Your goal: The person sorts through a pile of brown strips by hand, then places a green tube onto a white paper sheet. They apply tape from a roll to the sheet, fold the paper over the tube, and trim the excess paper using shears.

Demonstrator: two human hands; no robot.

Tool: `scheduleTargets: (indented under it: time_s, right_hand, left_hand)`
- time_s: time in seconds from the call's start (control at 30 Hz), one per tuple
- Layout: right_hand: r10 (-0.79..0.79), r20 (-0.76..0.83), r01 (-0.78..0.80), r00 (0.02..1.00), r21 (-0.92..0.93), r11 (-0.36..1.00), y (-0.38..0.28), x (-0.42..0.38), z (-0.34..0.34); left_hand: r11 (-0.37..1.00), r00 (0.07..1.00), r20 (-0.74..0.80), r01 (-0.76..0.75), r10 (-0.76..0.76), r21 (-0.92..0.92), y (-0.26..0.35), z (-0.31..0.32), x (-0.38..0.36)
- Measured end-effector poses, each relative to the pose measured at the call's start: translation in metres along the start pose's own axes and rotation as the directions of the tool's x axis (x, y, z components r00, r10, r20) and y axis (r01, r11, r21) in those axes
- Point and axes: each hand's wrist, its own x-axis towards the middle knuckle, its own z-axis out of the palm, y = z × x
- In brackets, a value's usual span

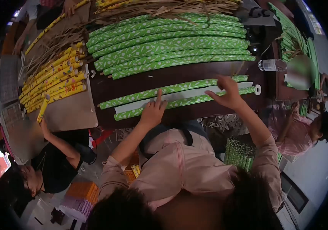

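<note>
A partly unrolled green patterned roll (187, 100) lies across the dark table near its front edge, with a white strip of its inner side showing. Just behind it lies a thin green roll (133, 98). My left hand (154, 111) rests on the near roll, index finger pointing away from me over the white strip, other fingers partly bent. My right hand (227, 92) is over the right part of the two rolls, thumb and index finger apart. Neither hand visibly grips anything. A white core end (257, 89) shows at the right.
Many green rolls (171, 44) lie stacked behind, with brown paper strips (164, 11) beyond. Yellow rolls (56, 80) lie at the left on brown board. A plastic bottle (272, 65) lies at the right. People sit at both sides; one person's hand (44, 124) holds a yellow roll.
</note>
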Motion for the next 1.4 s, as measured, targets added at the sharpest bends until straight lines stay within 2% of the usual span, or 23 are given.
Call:
scheduleTargets:
  time_s: [0.03,0.1,0.17,0.23,0.27,0.33,0.37,0.53,0.57,0.63,0.8,0.83,0.87,0.9,0.97,1.0,1.03,1.07,1.13,1.2,1.27,1.33,1.4]
  right_hand:
    - [0.130,0.170,-0.113,0.977,-0.103,0.988,0.014,-0.011,0.023]
    - [0.070,0.297,0.001,0.952,-0.232,0.973,0.055,-0.032,0.067]
    - [0.197,0.443,0.008,0.875,-0.420,0.908,0.072,-0.033,0.094]
    - [0.137,0.408,0.016,0.903,-0.350,0.937,0.078,-0.028,0.097]
    - [0.111,0.316,0.017,0.942,-0.376,0.926,0.079,-0.028,0.102]
    - [0.126,0.284,-0.024,0.951,-0.338,0.941,0.086,-0.022,0.100]
    - [0.169,0.240,-0.051,0.956,-0.430,0.901,0.091,-0.017,0.104]
    - [0.052,0.130,0.007,0.990,-0.417,0.909,0.111,0.007,0.104]
    - [0.114,0.177,-0.029,0.978,-0.422,0.906,0.108,0.007,0.104]
    - [0.065,0.104,-0.017,0.992,-0.407,0.913,0.106,0.006,0.108]
    - [0.170,0.085,-0.108,0.982,-0.486,0.867,0.088,0.005,0.093]
    - [0.155,-0.093,-0.180,0.983,-0.394,0.901,0.071,0.008,0.066]
    - [0.153,-0.268,-0.231,0.951,-0.287,0.930,0.051,0.010,0.034]
    - [0.221,-0.341,-0.293,0.914,-0.176,0.940,0.029,0.008,-0.009]
    - [0.379,-0.576,-0.509,0.724,-0.077,0.857,-0.010,-0.025,-0.071]
    - [0.522,-0.588,-0.599,0.618,0.076,0.797,-0.037,-0.051,-0.103]
    - [0.627,-0.665,-0.534,0.407,0.383,0.753,-0.044,-0.087,-0.113]
    - [0.576,-0.779,-0.498,0.247,0.408,0.765,-0.066,-0.106,-0.133]
    - [0.656,-0.754,-0.350,0.031,0.606,0.714,-0.084,-0.189,-0.145]
    - [0.704,-0.675,-0.224,-0.221,0.737,0.637,-0.108,-0.257,-0.142]
    - [0.788,-0.606,-0.575,-0.110,0.685,0.447,-0.120,-0.337,-0.115]
    - [0.978,-0.138,-0.560,-0.157,0.828,0.027,-0.133,-0.366,-0.068]
    - [0.922,0.350,-0.496,-0.165,0.779,-0.384,-0.126,-0.376,0.008]
  left_hand:
    - [1.000,1.000,0.004,-0.004,0.004,-0.004,-0.001,-0.002,0.002]
    - [1.000,0.997,0.072,0.007,-0.008,0.013,-0.001,-0.004,0.002]
    - [1.000,0.993,0.115,0.013,-0.013,-0.002,0.001,-0.007,0.004]
    - [1.000,0.998,0.063,-0.009,0.010,-0.012,0.001,-0.007,0.003]
    - [0.999,0.999,0.017,-0.039,0.039,-0.001,0.001,-0.006,0.001]
    - [0.996,0.995,-0.032,-0.093,0.093,0.011,0.002,-0.004,-0.001]
    - [0.997,0.997,0.012,-0.072,0.072,-0.009,0.001,-0.002,-0.003]
    - [0.993,0.993,0.064,-0.094,0.099,-0.066,-0.003,-0.002,-0.001]
    - [0.994,0.994,0.069,-0.083,0.088,-0.064,-0.003,-0.002,-0.002]
    - [0.995,0.994,0.085,-0.068,0.075,-0.080,-0.004,-0.005,-0.002]
    - [0.997,0.994,0.067,-0.081,0.082,-0.016,-0.018,-0.002,0.001]
    - [0.997,0.996,0.054,-0.074,0.074,-0.002,-0.022,-0.002,0.002]
    - [0.996,0.994,0.057,-0.088,0.088,-0.006,-0.026,-0.001,0.004]
    - [0.997,0.996,0.044,-0.080,0.080,0.007,-0.029,0.000,0.005]
    - [0.996,0.996,0.031,-0.083,0.082,0.015,-0.035,-0.001,0.009]
    - [0.997,0.996,0.037,-0.078,0.077,0.014,-0.037,-0.001,0.012]
    - [0.997,0.997,0.042,-0.069,0.069,0.016,-0.039,-0.002,0.014]
    - [0.997,0.997,0.041,-0.070,0.070,0.013,-0.041,-0.002,0.017]
    - [0.998,0.994,0.095,-0.053,0.055,-0.023,-0.043,-0.004,0.019]
    - [0.997,0.995,0.068,-0.069,0.070,-0.027,-0.047,-0.004,0.022]
    - [0.996,0.996,0.036,-0.079,0.080,-0.035,-0.046,-0.005,0.028]
    - [0.995,0.996,0.021,-0.083,0.084,-0.063,-0.045,-0.012,0.033]
    - [0.995,0.997,0.037,-0.069,0.072,-0.073,-0.046,-0.007,0.032]
